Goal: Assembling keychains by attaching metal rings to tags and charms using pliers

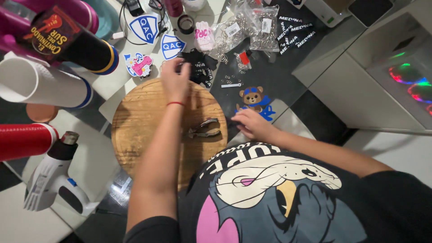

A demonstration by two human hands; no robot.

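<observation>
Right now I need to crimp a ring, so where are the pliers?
In the head view, the pliers lie on the round wooden board, toward its right side, between the left forearm and the right hand.

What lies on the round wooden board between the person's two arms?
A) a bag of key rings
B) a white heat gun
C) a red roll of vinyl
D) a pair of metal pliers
D: the metal pliers lie on the round wooden board, between the left hand and the right hand.

a cluttered table bears a round wooden board, pliers, and a heat gun.
</observation>
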